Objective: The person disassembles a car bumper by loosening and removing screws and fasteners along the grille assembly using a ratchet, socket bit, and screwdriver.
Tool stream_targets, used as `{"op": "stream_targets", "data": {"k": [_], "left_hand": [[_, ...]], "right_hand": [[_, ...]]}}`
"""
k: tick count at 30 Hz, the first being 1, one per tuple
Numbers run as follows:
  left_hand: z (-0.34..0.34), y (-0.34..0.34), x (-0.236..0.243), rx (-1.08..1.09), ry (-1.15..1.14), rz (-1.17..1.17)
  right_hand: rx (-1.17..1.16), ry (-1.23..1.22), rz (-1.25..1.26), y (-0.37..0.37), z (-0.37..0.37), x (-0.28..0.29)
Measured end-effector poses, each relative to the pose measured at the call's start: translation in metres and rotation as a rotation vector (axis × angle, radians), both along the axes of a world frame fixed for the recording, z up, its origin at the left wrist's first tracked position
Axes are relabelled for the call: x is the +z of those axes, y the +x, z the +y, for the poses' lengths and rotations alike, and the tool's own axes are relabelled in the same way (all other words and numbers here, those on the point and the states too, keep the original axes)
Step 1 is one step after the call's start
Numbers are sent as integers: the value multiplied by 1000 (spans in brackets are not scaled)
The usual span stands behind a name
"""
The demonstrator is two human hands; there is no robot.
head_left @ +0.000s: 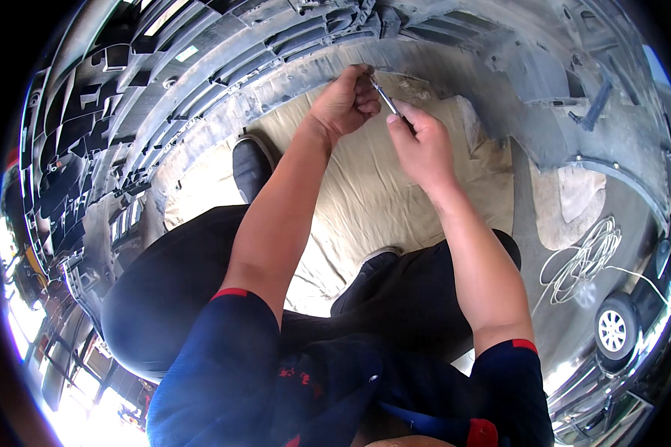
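My left hand (343,104) is closed, fingertips pinched at the upper end of a slim metal hand tool (383,95); whatever else they hold is too small to make out. My right hand (423,149) grips the tool's dark handle, with the thumb along it. Both hands are raised over a beige padded sheet (350,179), near the lower edge of a large dusty black plastic vehicle panel (313,45) with ribs and slots, which curves across the top and left.
My bent legs (164,290) and dark shoes (252,167) rest on or beside the sheet. At the right lie a beige pad (555,212) and a coiled white cable (585,261) on grey floor. A car wheel (615,333) stands at the lower right.
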State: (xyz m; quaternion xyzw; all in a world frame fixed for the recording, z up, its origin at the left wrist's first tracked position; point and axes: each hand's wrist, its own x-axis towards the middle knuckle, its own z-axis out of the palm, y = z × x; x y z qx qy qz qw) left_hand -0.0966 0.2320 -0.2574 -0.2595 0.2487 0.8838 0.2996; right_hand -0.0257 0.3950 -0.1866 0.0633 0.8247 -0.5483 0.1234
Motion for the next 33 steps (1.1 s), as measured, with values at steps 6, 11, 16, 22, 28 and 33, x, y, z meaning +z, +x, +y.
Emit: {"op": "stream_targets", "data": {"k": [6,11,16,22,28,33], "left_hand": [[-2,-27,-42,119,-137,-82],[-1,-59,-54,164,-167,-61],[-6,-67,-67,191,-130,-124],[-6,-70,-70,265,-69,-158],[-9,-73,-68,281,-92,-184],[-9,-76,-69,250,-94,-167]], "right_hand": [[19,170,103,-22,-18,-48],[-64,-41,43,-58,-21,-105],[-110,-168,-37,-71,-19,-112],[-155,-528,-360,-83,-8,-98],[-297,-864,-567,-87,-12,-104],[-313,-978,-608,-86,-13,-119]]}}
